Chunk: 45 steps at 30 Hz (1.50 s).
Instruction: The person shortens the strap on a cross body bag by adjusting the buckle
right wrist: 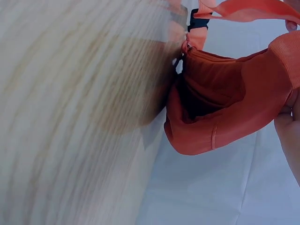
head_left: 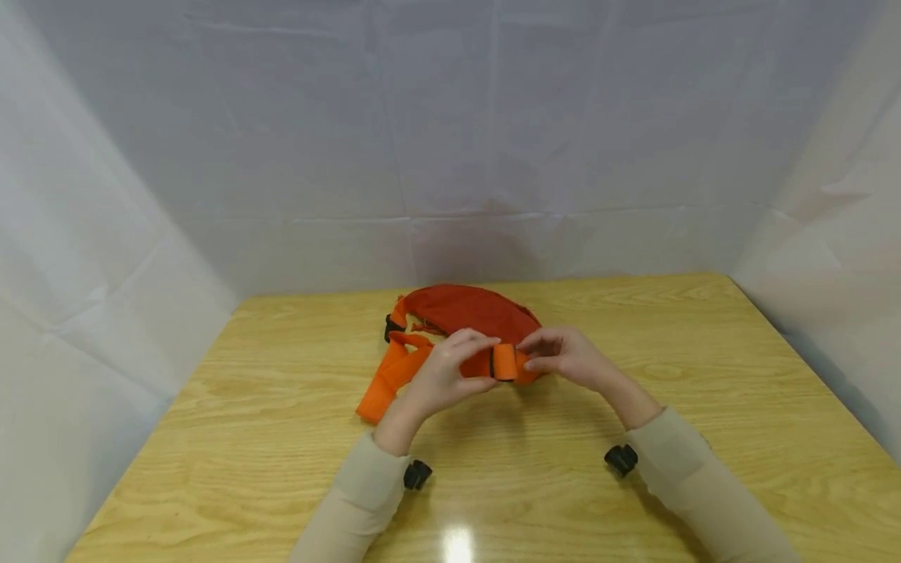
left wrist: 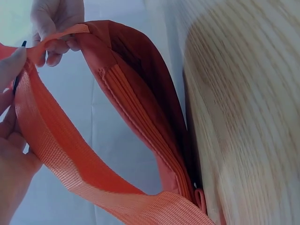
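A red waist bag (head_left: 475, 309) with an orange strap (head_left: 385, 385) stands on the table in front of me. My left hand (head_left: 443, 375) pinches the dark strap slider (head_left: 492, 364) between thumb and fingers, with webbing looped through it. Just beside it, my right hand (head_left: 572, 358) pinches the strap close to the bag's right end. In the left wrist view the strap (left wrist: 70, 159) arcs down from the left hand (left wrist: 14, 173), and a zipper (left wrist: 136, 108) runs along the bag. The bag's hollow side (right wrist: 211, 93) shows in the right wrist view.
A black buckle (head_left: 394, 328) sits at the bag's left end. The wooden table (head_left: 232, 438) has white sheeting (head_left: 450, 141) behind it and at both sides. Black devices (head_left: 417, 474) are worn at both wrists.
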{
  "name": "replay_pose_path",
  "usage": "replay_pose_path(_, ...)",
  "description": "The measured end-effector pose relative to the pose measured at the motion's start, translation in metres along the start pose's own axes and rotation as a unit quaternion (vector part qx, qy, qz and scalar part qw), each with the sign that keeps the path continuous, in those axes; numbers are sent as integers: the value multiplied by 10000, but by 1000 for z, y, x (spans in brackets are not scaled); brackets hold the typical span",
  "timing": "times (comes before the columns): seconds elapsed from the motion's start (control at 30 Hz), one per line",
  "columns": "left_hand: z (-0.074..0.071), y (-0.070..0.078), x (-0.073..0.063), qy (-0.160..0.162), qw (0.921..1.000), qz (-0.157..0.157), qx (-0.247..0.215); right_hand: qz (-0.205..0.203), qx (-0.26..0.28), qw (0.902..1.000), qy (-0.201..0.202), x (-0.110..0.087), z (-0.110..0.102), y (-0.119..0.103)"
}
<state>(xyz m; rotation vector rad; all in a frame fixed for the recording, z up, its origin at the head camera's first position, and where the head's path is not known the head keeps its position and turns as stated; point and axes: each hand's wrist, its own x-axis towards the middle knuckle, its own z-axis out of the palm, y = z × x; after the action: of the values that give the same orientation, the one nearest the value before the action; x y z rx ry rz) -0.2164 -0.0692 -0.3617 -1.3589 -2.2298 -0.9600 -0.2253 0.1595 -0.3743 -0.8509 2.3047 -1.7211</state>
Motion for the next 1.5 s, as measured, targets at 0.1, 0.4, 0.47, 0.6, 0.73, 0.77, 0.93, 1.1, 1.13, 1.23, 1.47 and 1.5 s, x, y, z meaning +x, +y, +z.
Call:
replay_pose_path(0.1,1,0,1,-134,9998,120,-41,126,86,9999,-25,0,0,-3)
replay_pose_path(0.4,-1,2,1,-385,9988,274,107,180,151,9995,-198,1,0,-7)
replay_pose_path(0.47,-2,2,1,-432,9985,292,156,166,146,9995,-235,1,0,-8)
replay_pose_path(0.6,-3,2,0,-471,9983,303,150,112,93,9995,-270,1,-1,-9)
replay_pose_path(0.73,0,1,0,-567,9979,321,57,-88,55,9992,-373,2,0,-8)
replay_pose_path(0.77,0,1,0,-582,9978,324,59,-150,95,9990,-404,2,0,-8)
replay_pose_path(0.93,2,2,0,-529,9981,248,180,-298,364,9979,-450,3,2,-9)
replay_pose_path(1.1,2,2,-2,-442,9984,156,330,-396,122,9981,-457,0,5,-9)
replay_pose_path(1.13,1,2,-2,-414,9984,135,367,-461,-65,9979,-444,-1,5,-9)
replay_pose_path(1.23,1,0,-2,-276,9986,78,436,-945,-827,9918,-230,-3,10,-11)
replay_pose_path(1.47,2,-1,-2,-121,9989,-135,425,-2371,-2669,9311,746,-3,24,-12)
replay_pose_path(1.5,2,-1,-2,-116,9990,-152,405,-2475,-2697,9271,804,-3,25,-12)
